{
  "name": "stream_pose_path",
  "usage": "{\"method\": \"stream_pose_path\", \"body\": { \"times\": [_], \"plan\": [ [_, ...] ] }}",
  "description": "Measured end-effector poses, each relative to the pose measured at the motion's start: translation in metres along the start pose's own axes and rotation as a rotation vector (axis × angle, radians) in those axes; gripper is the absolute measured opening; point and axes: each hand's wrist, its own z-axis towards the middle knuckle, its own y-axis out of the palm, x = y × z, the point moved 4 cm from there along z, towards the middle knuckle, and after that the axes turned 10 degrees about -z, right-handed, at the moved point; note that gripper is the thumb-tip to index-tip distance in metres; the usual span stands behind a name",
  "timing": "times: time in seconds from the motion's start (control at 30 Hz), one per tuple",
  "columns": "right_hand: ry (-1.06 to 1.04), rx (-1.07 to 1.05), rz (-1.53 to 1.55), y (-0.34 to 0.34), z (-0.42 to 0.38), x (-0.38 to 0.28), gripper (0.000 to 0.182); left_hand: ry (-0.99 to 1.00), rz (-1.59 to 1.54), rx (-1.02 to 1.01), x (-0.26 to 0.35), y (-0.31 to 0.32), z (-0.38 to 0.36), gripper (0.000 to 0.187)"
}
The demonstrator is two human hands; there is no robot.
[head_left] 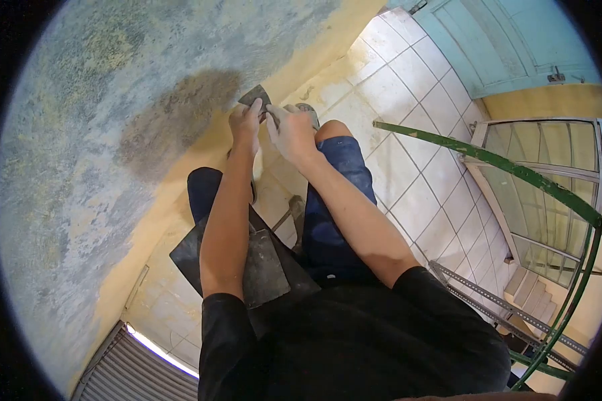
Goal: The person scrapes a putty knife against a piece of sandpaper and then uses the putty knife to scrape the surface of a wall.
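Up near the wall, my left hand (246, 125) is closed with its thumb on a small dark flat sheet (255, 95), whose exact kind I cannot make out. My right hand (291, 132), dusted pale, has its fingers bent together at the sheet's lower right corner, seemingly pinching it. Beside them the painted wall (100, 120) is mottled blue and yellow, with a darker damp-looking patch (174, 123). Below my left forearm, a dark flat board (187, 257) and a grey rectangular plate (267, 264) lie by my lap, partly covered by the arm.
Pale floor tiles (418, 160) run along the wall. A curved green metal bar (495, 157) crosses at the right, before a framed glass panel (548, 180). Perforated metal strips (508, 307) lie lower right. A blue door (515, 40) stands behind; a ribbed shutter (134, 367) is lower left.
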Motion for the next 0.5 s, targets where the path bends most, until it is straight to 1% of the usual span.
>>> {"method": "stream_pose_path", "body": {
  "times": [0.03, 0.1, 0.13, 0.17, 0.2, 0.23, 0.27, 0.33, 0.4, 0.43, 0.5],
  "plan": [
    [-0.002, 0.003, 0.001, -0.003, -0.002, -0.003, 0.024, -0.012, -0.036, 0.015, 0.002, -0.001, 0.0, 0.031],
    [0.073, 0.039, 0.086, -0.011, -0.007, -0.005, 0.025, 0.002, -0.051, 0.002, 0.011, 0.003, -0.005, 0.029],
    [0.075, 0.033, 0.085, -0.003, -0.004, -0.001, 0.025, 0.003, -0.065, -0.009, 0.015, 0.007, -0.011, 0.027],
    [0.058, -0.004, 0.029, 0.006, -0.002, 0.003, 0.02, -0.013, -0.062, -0.004, 0.017, 0.01, -0.02, 0.027],
    [0.034, -0.032, -0.026, 0.009, 0.001, 0.003, 0.016, -0.084, -0.005, 0.075, 0.018, 0.012, -0.024, 0.027],
    [0.029, -0.022, -0.027, 0.008, 0.004, 0.003, 0.016, -0.141, 0.049, 0.147, 0.023, 0.015, -0.022, 0.026],
    [0.011, -0.017, -0.006, 0.007, 0.003, 0.002, 0.016, -0.138, 0.049, 0.144, 0.019, 0.012, -0.02, 0.026],
    [-0.011, -0.007, 0.014, -0.001, 0.0, -0.003, 0.015, -0.038, -0.059, 0.027, 0.01, 0.006, -0.011, 0.025],
    [0.017, 0.087, 0.113, -0.011, -0.006, -0.008, 0.014, -0.025, -0.07, 0.03, 0.01, 0.006, -0.01, 0.024],
    [0.011, 0.088, 0.117, -0.01, 0.001, -0.01, 0.014, -0.014, -0.085, 0.034, 0.013, 0.006, -0.009, 0.024],
    [0.07, -0.025, -0.007, -0.005, -0.001, -0.004, 0.023, -0.048, -0.059, 0.02, 0.007, 0.003, -0.003, 0.024]
  ]
}}
